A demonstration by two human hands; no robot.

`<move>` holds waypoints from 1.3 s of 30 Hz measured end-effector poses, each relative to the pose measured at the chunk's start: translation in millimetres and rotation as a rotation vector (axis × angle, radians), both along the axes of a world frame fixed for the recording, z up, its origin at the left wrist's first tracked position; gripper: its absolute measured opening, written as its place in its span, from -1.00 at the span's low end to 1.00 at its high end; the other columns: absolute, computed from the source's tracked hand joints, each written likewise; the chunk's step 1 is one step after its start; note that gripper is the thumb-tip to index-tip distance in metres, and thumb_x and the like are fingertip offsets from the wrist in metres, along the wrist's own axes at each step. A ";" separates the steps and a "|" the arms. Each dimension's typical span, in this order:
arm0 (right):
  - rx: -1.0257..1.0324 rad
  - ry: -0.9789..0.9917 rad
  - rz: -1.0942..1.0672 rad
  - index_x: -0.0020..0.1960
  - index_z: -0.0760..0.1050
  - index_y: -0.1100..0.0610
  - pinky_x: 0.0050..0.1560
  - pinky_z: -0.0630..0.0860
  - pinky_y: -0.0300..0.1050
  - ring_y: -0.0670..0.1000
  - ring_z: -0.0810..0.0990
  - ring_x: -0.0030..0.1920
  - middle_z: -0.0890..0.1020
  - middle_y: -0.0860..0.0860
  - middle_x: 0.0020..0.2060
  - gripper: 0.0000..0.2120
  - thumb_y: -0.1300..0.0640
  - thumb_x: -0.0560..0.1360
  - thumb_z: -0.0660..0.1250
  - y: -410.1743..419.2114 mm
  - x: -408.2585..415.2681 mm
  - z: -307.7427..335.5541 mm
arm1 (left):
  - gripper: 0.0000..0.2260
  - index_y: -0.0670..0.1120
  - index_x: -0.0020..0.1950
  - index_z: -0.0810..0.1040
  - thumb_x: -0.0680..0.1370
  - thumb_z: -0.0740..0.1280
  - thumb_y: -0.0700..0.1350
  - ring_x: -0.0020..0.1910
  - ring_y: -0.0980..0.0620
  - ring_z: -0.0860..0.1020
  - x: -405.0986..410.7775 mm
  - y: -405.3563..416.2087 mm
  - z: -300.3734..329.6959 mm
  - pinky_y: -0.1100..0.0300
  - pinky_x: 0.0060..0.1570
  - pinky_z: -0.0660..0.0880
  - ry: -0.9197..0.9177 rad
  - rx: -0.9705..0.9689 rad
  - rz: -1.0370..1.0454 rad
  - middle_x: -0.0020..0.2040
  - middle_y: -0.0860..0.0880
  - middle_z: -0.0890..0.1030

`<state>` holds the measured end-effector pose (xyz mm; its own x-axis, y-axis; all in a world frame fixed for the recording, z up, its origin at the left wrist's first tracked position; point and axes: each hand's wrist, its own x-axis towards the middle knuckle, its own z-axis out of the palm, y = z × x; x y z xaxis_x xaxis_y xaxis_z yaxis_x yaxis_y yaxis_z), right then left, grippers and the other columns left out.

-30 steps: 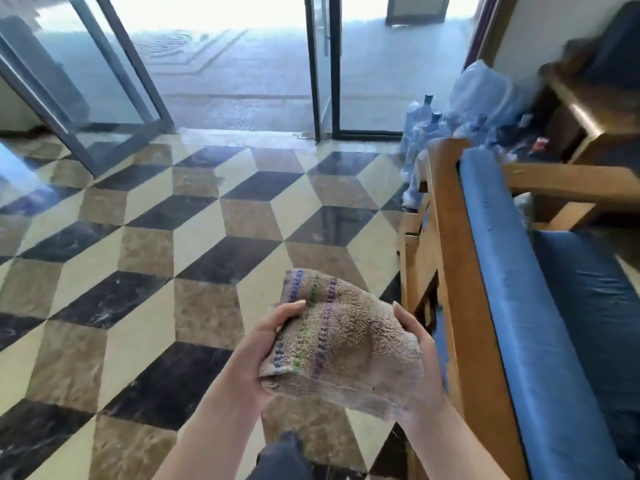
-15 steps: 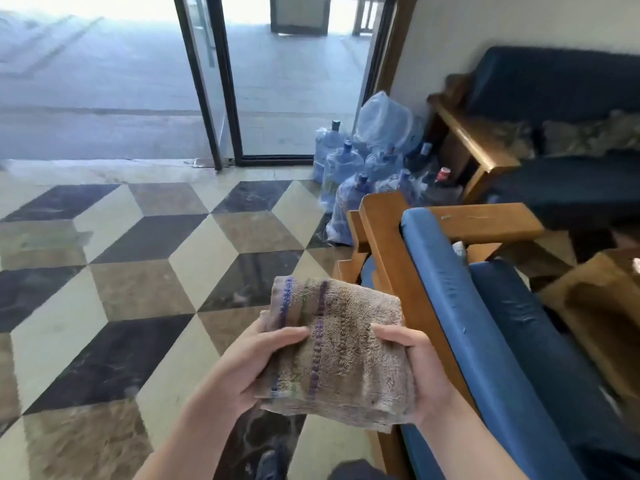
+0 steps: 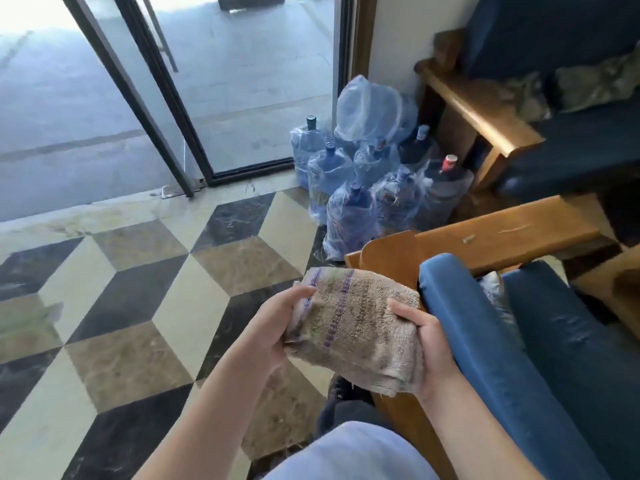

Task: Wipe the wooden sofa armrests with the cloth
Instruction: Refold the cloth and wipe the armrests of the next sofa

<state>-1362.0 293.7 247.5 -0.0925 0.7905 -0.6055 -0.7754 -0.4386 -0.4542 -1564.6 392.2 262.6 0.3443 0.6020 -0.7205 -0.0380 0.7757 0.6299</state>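
In the head view we hold the folded striped cloth [image 3: 353,320] between both hands: left hand [image 3: 273,325] and right hand [image 3: 431,344] each clamped on one edge. It is above the floor [image 3: 114,306], just beside the wooden armrest [image 3: 498,233], behind the blue cushion [image 3: 485,341].

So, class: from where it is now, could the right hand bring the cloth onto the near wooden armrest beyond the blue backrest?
Probably yes. The right hand grips the cloth just short of the armrest, whose top is bare apart from small specks. Only the blue backrest lies between, and it looks low enough to reach over.
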 end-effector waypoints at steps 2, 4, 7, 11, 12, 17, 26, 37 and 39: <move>-0.063 0.017 -0.010 0.10 0.73 0.28 -0.07 0.69 0.21 0.31 0.74 0.06 0.71 0.30 0.15 -0.66 0.09 0.48 0.35 35.3 12.9 -6.2 | -0.75 -0.15 0.21 0.66 0.56 0.40 -0.12 -0.06 -0.22 0.73 18.6 37.9 -3.5 0.04 -0.20 0.64 0.010 0.009 -0.016 0.07 -0.24 0.73; -0.097 0.048 -0.039 0.04 0.74 0.30 -0.11 0.71 0.24 0.31 0.76 -0.01 0.72 0.31 0.10 -0.66 0.09 0.46 0.35 72.5 24.8 -8.1 | -0.81 -0.12 0.16 0.69 0.58 0.38 -0.19 -0.01 -0.25 0.73 34.0 79.7 -11.1 0.02 -0.20 0.65 0.014 0.020 -0.052 0.11 -0.25 0.72; -0.154 0.058 -0.064 0.08 0.72 0.32 -0.08 0.70 0.24 0.33 0.75 0.03 0.71 0.33 0.12 -0.64 0.08 0.49 0.34 112.8 39.1 -15.1 | -0.80 -0.15 0.18 0.67 0.57 0.39 -0.17 -0.03 -0.27 0.73 47.5 127.9 -19.4 0.02 -0.22 0.65 0.067 -0.009 -0.138 0.09 -0.27 0.72; -0.213 0.089 -0.133 0.13 0.71 0.32 -0.07 0.69 0.22 0.34 0.73 0.06 0.69 0.34 0.16 -0.62 0.07 0.46 0.37 162.1 44.6 -29.4 | -0.71 -0.16 0.22 0.63 0.56 0.43 -0.06 -0.04 -0.26 0.73 66.7 192.9 -35.8 0.00 -0.18 0.63 0.144 -0.053 -0.196 0.05 -0.26 0.74; -0.236 0.089 -0.168 0.13 0.71 0.32 -0.08 0.69 0.21 0.34 0.74 0.05 0.69 0.35 0.16 -0.62 0.08 0.45 0.38 179.5 45.6 -34.9 | -0.73 -0.14 0.21 0.64 0.56 0.42 -0.06 -0.04 -0.25 0.74 73.1 216.2 -42.9 -0.02 -0.13 0.64 0.144 -0.052 -0.216 0.04 -0.24 0.74; -0.314 0.057 -0.325 0.12 0.71 0.33 -0.09 0.68 0.25 0.36 0.74 0.02 0.69 0.36 0.13 -0.63 0.10 0.46 0.36 266.2 44.8 -53.3 | -0.91 -0.23 -0.03 0.67 0.59 0.39 -0.22 -0.50 -0.02 0.64 101.4 327.6 -77.9 0.28 -0.55 0.49 0.122 0.000 -0.380 -0.35 -0.12 0.69; -0.325 -0.020 -0.644 0.05 0.74 0.30 -0.01 0.67 0.23 0.33 0.74 0.03 0.72 0.34 0.08 -0.65 0.13 0.34 0.44 393.0 53.7 -34.8 | -0.42 0.20 0.05 0.71 0.18 0.69 -0.32 0.06 -0.18 0.73 150.4 495.8 -63.8 0.00 -0.17 0.67 -0.210 -0.253 -0.739 0.14 -0.14 0.74; -0.433 0.040 -1.089 -0.09 0.73 0.25 -0.29 0.67 0.05 0.22 0.73 -0.29 0.72 0.24 -0.17 -0.72 0.10 0.30 0.44 420.7 101.5 -46.2 | -0.53 0.05 0.17 0.71 0.36 0.48 -0.38 0.13 -0.21 0.68 268.7 548.6 -81.3 -0.14 0.25 0.54 -0.174 -0.245 -1.130 0.21 -0.28 0.68; -0.473 0.047 -1.154 0.05 0.66 0.25 -0.26 0.67 0.04 0.21 0.71 -0.27 0.70 0.23 -0.18 -0.62 0.11 0.27 0.46 417.0 115.2 -54.1 | -0.47 0.06 0.26 0.65 0.37 0.49 -0.36 0.17 -0.25 0.66 294.5 546.2 -89.2 -0.23 0.36 0.44 -0.085 -0.197 -1.198 0.24 -0.28 0.66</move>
